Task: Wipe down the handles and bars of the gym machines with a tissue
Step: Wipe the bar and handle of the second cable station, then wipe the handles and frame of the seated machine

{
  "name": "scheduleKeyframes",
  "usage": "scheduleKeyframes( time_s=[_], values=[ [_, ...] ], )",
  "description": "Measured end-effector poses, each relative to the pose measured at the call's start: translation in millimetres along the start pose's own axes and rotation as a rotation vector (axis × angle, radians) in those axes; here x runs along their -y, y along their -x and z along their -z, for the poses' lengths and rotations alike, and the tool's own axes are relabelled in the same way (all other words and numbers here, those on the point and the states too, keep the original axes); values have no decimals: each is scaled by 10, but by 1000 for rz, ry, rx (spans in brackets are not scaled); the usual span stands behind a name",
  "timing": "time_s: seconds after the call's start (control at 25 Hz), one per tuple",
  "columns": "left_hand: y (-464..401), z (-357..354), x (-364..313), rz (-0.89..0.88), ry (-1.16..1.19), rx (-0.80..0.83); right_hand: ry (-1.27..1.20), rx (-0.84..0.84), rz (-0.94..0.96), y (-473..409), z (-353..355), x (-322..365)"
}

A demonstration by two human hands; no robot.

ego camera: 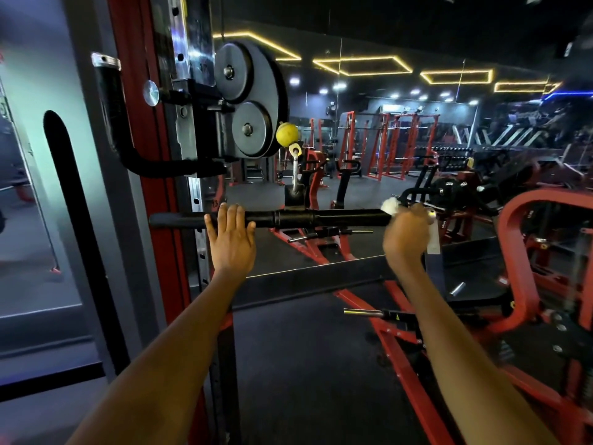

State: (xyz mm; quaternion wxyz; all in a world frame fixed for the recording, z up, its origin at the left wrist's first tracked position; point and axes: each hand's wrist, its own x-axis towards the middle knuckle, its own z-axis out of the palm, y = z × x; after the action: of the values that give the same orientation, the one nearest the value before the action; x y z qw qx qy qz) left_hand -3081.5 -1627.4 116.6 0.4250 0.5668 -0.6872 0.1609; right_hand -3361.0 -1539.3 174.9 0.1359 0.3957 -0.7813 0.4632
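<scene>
Your left hand rests on the straight bar near its left end, with the fingers straight and laid over the top, so it only steadies the bar and does not grip it. I would close these fingers a little around the bar, because it hangs from a metal clip under the yellow ball and will probably swing or turn when you rub it.

The bar itself is black and lies level between your two hands, with a thicker collar in the middle and smooth, slightly shiny sleeves on both sides. I cannot see dirt or wet marks on it in this light.

Your right hand is closed around the right end of the bar and holds the white tissue crumpled against it; a small part of it shows above your knuckles. To wipe well, wrap the tissue all around the bar, press firmly, and pull it slowly to the left while twisting, so the underside is also cleaned.
</scene>
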Motion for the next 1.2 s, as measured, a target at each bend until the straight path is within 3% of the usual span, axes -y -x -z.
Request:
scheduleKeyframes(
  time_s=[0.12, 0.24, 0.4, 0.56, 0.64, 0.8, 1.2],
  values=[
    [-9, 10, -20, 15, -37, 35, -31, 163, 292, 436, -211, 499],
    [-20, 53, -36, 1, -10, 59, -96, 221, 404, 588, -294, 606],
    [191, 177, -197, -161, 98, 10, -110, 315, 257, 497, -142, 205],
    [576, 300, -551, -254, 138, 133, -166, 380, 177, 590, 57, -140],
    [793, 383, -691, -259, 150, 241, -140, 380, 76, 693, 217, -280],
    [1276, 554, -946, -243, 153, 404, 12, 503, 53, 1006, 644, -569],
    [2224, 870, -1774, -259, 156, 657, 220, 453, -52, 1656, 1692, -1381]
  ],
)
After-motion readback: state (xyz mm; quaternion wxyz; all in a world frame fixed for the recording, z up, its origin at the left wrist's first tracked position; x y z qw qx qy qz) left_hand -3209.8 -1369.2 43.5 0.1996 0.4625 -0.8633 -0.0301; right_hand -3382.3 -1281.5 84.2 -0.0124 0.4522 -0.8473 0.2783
